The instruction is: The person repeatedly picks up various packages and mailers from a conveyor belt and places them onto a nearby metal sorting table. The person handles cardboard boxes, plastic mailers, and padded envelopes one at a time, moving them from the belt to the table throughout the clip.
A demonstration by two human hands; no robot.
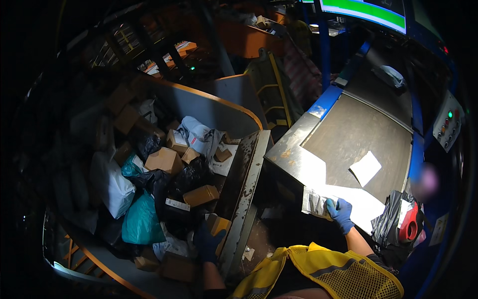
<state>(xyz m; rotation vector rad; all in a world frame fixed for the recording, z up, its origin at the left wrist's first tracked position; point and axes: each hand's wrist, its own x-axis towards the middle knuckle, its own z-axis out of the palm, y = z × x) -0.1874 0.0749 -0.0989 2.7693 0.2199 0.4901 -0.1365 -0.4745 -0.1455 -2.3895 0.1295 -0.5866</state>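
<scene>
My right hand [340, 213], in a blue glove, grips a small parcel in a whitish plastic mailer [316, 203] by its right end. The parcel is at the near edge of a metal-edged conveyor table, under bright light. In shadow at the bin's near side, my gloved left hand [210, 241] grips a small cardboard box [219, 225], with the thumb over it. Around that hand lie a teal plastic bag [142, 220], a brown carton [201, 195] and a crumpled white bag [173, 243].
A large bin [239, 106] holds many cartons and bags; its worn metal lip [244, 194] stands between my hands. A white flat packet [366, 168] lies on the conveyor belt [368, 127]. Black bags and a red tape dispenser [409, 226] sit right. A button panel [448, 121] stands beyond.
</scene>
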